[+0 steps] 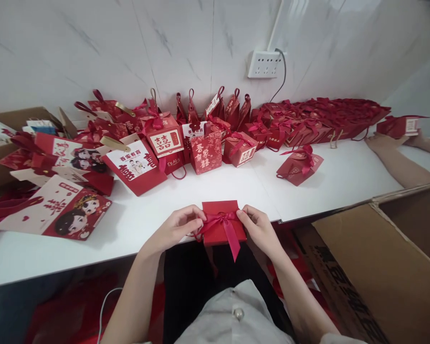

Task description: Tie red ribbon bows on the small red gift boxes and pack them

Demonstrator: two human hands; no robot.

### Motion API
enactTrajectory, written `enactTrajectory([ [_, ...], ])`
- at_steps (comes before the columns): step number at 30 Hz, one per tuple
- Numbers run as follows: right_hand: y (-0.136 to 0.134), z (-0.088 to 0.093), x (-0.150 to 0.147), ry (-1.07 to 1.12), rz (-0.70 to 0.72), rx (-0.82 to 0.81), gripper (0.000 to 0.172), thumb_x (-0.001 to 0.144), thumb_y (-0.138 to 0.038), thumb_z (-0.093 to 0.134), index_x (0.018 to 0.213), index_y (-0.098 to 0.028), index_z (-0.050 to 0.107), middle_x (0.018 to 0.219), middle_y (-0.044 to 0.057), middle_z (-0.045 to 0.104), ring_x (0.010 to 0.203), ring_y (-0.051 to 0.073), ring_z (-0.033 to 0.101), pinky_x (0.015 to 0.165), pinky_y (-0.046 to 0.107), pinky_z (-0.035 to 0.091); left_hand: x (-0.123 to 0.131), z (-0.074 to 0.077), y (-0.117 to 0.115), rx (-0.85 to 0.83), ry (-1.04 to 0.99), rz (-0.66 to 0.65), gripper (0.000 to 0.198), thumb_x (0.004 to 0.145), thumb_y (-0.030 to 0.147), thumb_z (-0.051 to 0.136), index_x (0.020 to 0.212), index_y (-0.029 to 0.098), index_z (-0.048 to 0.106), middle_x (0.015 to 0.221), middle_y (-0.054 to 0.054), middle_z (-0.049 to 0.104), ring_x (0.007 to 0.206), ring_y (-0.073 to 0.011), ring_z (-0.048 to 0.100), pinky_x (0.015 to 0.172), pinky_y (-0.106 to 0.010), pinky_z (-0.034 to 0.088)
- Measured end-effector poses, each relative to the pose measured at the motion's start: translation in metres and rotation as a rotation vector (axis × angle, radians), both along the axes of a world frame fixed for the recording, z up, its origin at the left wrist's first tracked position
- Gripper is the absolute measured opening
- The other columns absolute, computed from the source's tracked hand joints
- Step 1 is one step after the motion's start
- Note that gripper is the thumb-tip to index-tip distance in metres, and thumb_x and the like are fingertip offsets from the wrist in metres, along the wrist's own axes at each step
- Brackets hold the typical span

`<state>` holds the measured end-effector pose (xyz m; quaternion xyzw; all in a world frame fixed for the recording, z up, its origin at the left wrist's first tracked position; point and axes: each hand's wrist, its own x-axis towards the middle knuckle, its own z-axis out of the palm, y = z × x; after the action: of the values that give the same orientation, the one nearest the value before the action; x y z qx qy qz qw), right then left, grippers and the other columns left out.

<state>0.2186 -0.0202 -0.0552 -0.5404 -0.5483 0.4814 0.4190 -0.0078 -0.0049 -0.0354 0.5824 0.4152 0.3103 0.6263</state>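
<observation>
A small red gift box [220, 234] rests at the table's front edge, with a crimson ribbon [231, 239] tied in a bow on top and one tail hanging down over the front. At the box's left side, my left hand [181, 224] pinches a loop of the ribbon between thumb and fingers. On the opposite side my right hand [256, 224] is closed on the ribbon's right loop, near the box's top right corner.
Red gift boxes [206, 153] and bags line the white table [258, 191] along the wall. One ribboned box [301, 165] stands apart at right. Another person's hands [380, 143] hold a box at far right. An open carton [380, 258] stands at lower right.
</observation>
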Motion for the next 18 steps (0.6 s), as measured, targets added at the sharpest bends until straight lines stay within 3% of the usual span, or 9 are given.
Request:
enactTrajectory([
  [6,0.002,0.001,-0.001,0.164,0.018,-0.112,0.045,0.076,-0.057,0.057,0.058,-0.021,0.039,0.053,-0.006,0.033,0.049,0.009,0.028,0.047,0.023,0.023,0.010,-0.009,0.000,0.047,-0.025,0.157,0.030,0.079,0.042,0.059,0.063,0.018,0.054,0.062,0.000,0.051,0.057,-0.0116,0.047,0.057,-0.025,0.041],
  [11,0.004,-0.004,-0.001,0.304,-0.001,-0.175,0.044,0.074,-0.054,0.061,0.058,-0.021,0.039,0.054,-0.006,0.033,0.049,0.009,0.027,0.047,0.023,0.022,0.027,-0.017,-0.010,0.046,-0.056,0.429,0.022,0.074,0.037,0.065,0.075,0.018,0.053,0.065,0.003,0.050,0.057,-0.0086,0.048,0.053,-0.020,0.042],
  [15,0.005,-0.013,0.000,0.394,-0.018,-0.198,0.043,0.075,-0.051,0.063,0.056,-0.020,0.038,0.053,-0.006,0.031,0.049,0.008,0.025,0.047,0.023,0.020,0.033,-0.022,-0.017,0.047,-0.097,0.499,0.021,0.078,0.036,0.061,0.082,0.018,0.052,0.069,0.003,0.050,0.059,-0.0080,0.048,0.055,-0.019,0.041],
  [18,0.005,-0.017,-0.002,0.490,-0.025,-0.236,0.043,0.074,-0.048,0.065,0.056,-0.020,0.038,0.053,-0.007,0.031,0.048,0.008,0.024,0.047,0.023,0.020,0.037,-0.024,-0.021,0.144,0.000,0.539,0.015,0.082,0.032,0.056,0.081,0.019,0.050,0.071,0.003,0.049,0.061,-0.0089,0.047,0.058,-0.020,0.041],
])
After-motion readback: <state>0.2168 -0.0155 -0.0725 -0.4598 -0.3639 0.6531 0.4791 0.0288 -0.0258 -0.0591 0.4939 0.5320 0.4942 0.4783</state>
